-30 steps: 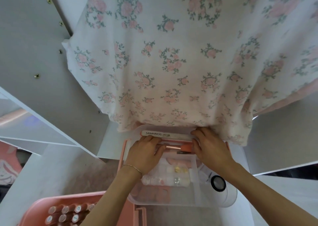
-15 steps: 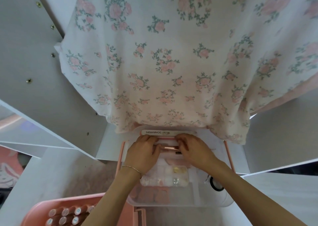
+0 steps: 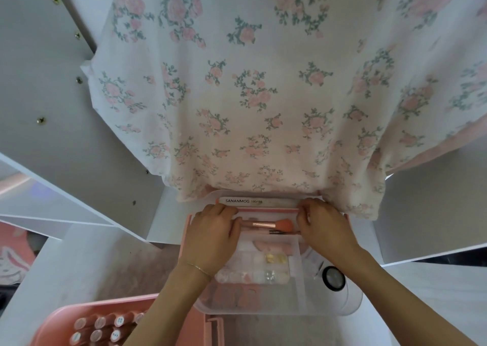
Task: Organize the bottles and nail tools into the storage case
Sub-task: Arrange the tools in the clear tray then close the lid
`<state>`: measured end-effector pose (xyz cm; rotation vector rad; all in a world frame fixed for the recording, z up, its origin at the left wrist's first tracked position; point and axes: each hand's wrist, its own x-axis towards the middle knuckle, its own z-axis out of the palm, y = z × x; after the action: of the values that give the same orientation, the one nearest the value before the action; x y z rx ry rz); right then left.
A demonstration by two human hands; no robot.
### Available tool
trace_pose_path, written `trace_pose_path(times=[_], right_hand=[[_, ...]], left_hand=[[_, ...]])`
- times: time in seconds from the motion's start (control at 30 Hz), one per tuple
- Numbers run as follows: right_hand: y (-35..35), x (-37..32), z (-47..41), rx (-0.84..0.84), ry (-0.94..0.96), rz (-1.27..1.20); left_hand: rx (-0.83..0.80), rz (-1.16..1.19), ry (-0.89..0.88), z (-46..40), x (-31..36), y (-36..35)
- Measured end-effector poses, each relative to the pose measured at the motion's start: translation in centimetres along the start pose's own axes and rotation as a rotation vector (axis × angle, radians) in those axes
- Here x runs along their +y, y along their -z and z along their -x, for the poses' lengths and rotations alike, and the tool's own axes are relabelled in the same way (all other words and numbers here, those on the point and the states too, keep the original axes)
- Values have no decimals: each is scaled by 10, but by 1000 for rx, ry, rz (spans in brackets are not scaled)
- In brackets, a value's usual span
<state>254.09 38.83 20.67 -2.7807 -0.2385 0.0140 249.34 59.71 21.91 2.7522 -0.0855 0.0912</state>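
Clear plastic tray [image 3: 300, 287] is seen sitting in the top of the pink storage case [image 3: 187, 229], with a nail file [image 3: 259, 201] printed SANANMOG laid along its far edge, just under the hem of a floral cloth [image 3: 263, 95]

Left hand [image 3: 210, 236] is placed at the tray's left end, fingers curled over the far rim; whether the rim or the brush handle is pinched cannot be told. Right hand [image 3: 320, 229] is curled at the right end of the same rim beside the file's tip; what it grips is hidden by the knuckles

A pink brush [image 3: 274, 224] and a thin dark tool [image 3: 282, 231] are laid in the long far compartment between the two hands. A small divided box [image 3: 259, 268] of beads is set in the middle of the tray. Bottles [image 3: 105, 327] are stood upright in a pink bin [image 3: 66, 322] near the left forearm, well apart from the tray. A round dark-topped jar [image 3: 334, 278] is seen beneath or behind the tray's right side

Risks, judged:
- file is perched on the rim, not in a compartment; a nudge from either hand could tip it off behind the case
- cloth hem could be caught if the tray is shifted or a lid closed
- tray could be tilted by uneven pressure, spilling the bead box
- brush bristles could be crushed under the right hand
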Motion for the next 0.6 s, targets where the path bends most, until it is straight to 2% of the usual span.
trace_pose_path(times=[0.07, 0.13, 0.23, 0.43, 0.6], right_hand=[[0, 2, 1, -11, -39, 77], [-2, 0, -1, -67, -33, 129], [-1, -5, -4, -37, -113, 32], [1, -8, -4, -17, -163, -36], [-3, -5, -6, -131, -237, -91]], left_hand=[[118, -23, 19, 7, -5, 4], [154, -23, 107, 12, -12, 5], [177, 27, 202, 16, -18, -1], [258, -23, 156, 17, -12, 2], [120, -200, 113, 11, -3, 1]])
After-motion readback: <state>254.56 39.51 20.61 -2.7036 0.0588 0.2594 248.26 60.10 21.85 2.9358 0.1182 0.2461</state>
